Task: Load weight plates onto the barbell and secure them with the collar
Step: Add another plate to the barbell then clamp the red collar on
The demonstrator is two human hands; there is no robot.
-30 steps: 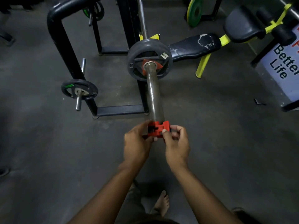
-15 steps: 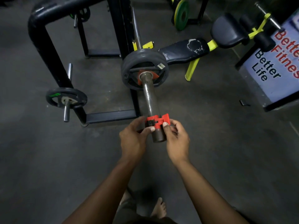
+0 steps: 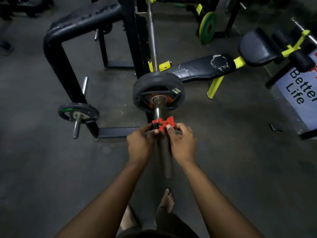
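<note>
The barbell's steel sleeve (image 3: 165,157) points toward me from the rack. A dark weight plate (image 3: 158,91) sits on it with a red hub showing at its centre. A red collar (image 3: 163,124) is around the sleeve a short way in front of the plate, apart from it. My left hand (image 3: 140,145) pinches the collar's left side. My right hand (image 3: 182,145) holds its right side and black lever. The sleeve's free end sticks out below my hands.
A black rack frame (image 3: 56,54) stands at left, with a small plate (image 3: 78,113) on a storage peg. A torn black bench (image 3: 202,67) with yellow legs lies at right. A green-yellow plate (image 3: 207,28) and a sign (image 3: 301,90) are further right. My bare feet (image 3: 167,200) stand on the floor.
Both hands have slid the red collar from the sleeve's tip along the sleeve toward the plate; more bare sleeve now shows behind my hands.
</note>
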